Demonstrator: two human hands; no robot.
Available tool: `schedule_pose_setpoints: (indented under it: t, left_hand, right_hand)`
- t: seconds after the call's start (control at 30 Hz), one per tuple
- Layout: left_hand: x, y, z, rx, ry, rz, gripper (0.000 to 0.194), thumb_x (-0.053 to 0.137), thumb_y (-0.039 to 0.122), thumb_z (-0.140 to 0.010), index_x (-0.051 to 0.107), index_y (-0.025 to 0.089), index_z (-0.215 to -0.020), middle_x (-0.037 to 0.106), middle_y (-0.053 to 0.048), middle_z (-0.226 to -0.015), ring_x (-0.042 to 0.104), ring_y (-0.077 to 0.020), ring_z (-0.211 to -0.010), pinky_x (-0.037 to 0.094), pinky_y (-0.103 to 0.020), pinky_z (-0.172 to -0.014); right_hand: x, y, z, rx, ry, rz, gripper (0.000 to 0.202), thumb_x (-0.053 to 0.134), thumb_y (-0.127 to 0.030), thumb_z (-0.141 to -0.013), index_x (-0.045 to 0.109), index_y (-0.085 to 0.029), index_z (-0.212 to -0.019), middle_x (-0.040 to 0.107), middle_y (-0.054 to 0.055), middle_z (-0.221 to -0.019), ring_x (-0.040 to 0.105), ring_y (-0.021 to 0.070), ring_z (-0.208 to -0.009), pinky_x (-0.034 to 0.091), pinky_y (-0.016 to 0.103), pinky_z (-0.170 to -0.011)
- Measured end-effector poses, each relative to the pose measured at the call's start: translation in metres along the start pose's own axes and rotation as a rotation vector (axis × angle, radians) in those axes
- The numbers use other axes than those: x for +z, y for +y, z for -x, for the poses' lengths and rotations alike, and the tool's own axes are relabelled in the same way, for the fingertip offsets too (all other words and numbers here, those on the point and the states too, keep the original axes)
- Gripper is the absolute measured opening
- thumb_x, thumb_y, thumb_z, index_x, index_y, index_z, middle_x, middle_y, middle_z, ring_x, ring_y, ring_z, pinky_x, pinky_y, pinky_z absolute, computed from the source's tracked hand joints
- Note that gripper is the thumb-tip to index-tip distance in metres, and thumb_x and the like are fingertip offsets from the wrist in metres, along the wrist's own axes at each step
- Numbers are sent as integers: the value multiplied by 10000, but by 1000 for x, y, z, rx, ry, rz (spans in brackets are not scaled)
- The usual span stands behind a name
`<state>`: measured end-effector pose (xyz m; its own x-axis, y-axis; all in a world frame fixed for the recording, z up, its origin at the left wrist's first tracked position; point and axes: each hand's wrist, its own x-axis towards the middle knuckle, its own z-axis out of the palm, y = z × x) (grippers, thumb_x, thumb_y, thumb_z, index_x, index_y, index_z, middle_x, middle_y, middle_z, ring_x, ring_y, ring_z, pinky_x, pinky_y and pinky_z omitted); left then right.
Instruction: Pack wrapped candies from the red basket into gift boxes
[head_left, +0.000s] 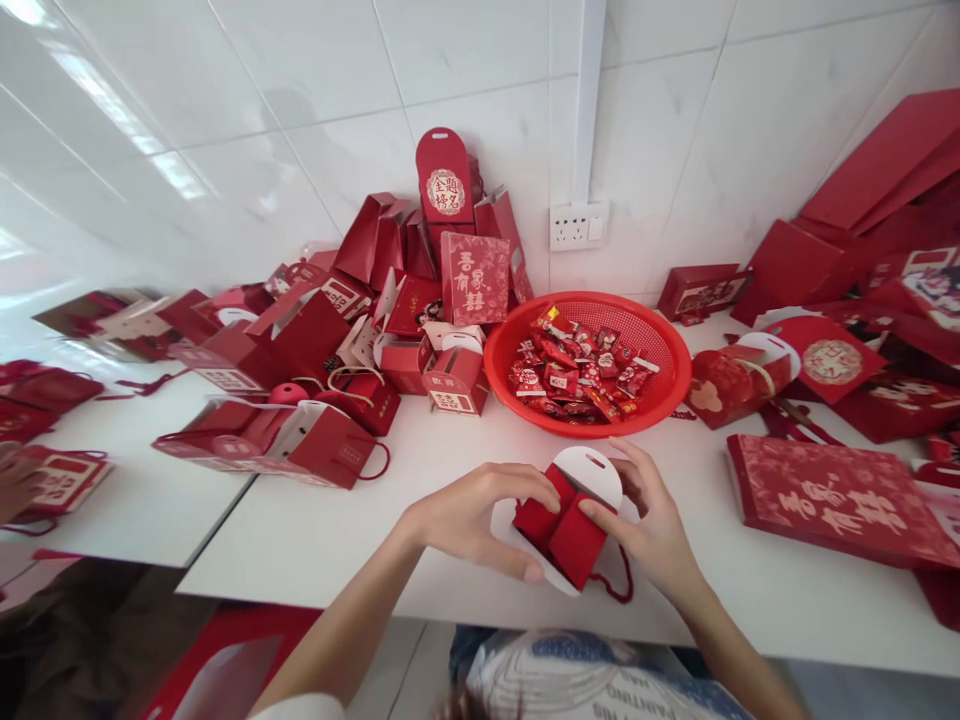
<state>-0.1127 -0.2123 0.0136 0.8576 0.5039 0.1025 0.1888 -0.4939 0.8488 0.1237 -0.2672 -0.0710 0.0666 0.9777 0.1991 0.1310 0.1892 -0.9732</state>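
Between my hands is a small red gift box (579, 535) with its white-lined, rounded handle end (589, 472) standing up and its red flaps partly folded over the top. My left hand (480, 515) curves round the box's left side, fingertips on a red flap and the thumb along the near edge. On the right side, my right hand (651, 515) grips the box, with its thumb on a flap and fingers behind the white end. A dark red cord (621, 590) loops out at the lower right of the box. The inside is hidden by the flaps.
Just beyond stands a red plastic basket (679, 375) of wrapped sweets (577, 370). Several red gift boxes (281, 440) crowd the left, and a flat red box (840, 500) lies right. Another person's hand (19, 480) rests on a box at far left. The white table (337, 540) has a seam.
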Motion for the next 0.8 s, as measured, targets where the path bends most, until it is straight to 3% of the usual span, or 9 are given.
schedule_pose_setpoints:
  t: [0.17, 0.3, 0.4, 0.53, 0.67, 0.8]
  left_hand:
    - [4, -4, 3, -68, 81, -16, 279, 798, 357, -821, 726, 183, -1027, 743, -91, -1057, 685, -206, -956, 517, -301, -890]
    - [13, -13, 0, -90, 199, -127, 181, 732, 327, -883, 694, 181, -983, 716, -72, -972, 654, -188, -898, 505, -299, -849]
    - [18, -20, -3, -87, 273, -158, 222, 771, 310, -841, 654, 188, -985, 680, -71, -997, 633, -197, -920, 512, -313, -849]
    - [20, -30, -5, -91, 361, -109, 310, 836, 336, -767, 642, 199, -968, 640, -93, -1110, 629, -229, -1043, 517, -371, -953]
    - [21, -37, -7, -77, 282, -34, 230, 810, 330, -798, 717, 207, -969, 545, -142, -1413, 540, -284, -1319, 425, -431, -1132]
    - [24, -40, -10, -116, 238, 31, 210, 759, 369, -849, 735, 205, -978, 582, -148, -1418, 531, -283, -1353, 417, -409, -1134]
  right_hand:
    - [6, -4, 1, -36, -32, 57, 411, 729, -432, -864, 636, -224, -1206, 725, 90, -1144, 695, 254, -1037, 572, 382, -919]
    - [5, -3, 1, -192, -34, 94, 215, 677, -380, -919, 729, -239, -1072, 733, 88, -1066, 703, 243, -988, 585, 359, -871]
    - [3, -1, 2, -282, -76, 85, 228, 605, -369, -971, 762, -263, -1098, 712, 104, -1159, 691, 248, -1080, 574, 381, -932]
    - [-1, -1, 3, -286, -127, 95, 272, 556, -390, -999, 784, -272, -1090, 671, 117, -1249, 706, 219, -967, 594, 375, -875]
    - [-1, 0, 2, -290, -161, 137, 254, 574, -370, -991, 776, -261, -1099, 646, 120, -1294, 701, 214, -991, 579, 374, -922]
    - [-2, 3, -2, -252, -126, 155, 271, 584, -387, -980, 716, -257, -1178, 640, 117, -1311, 689, 232, -1054, 569, 387, -946]
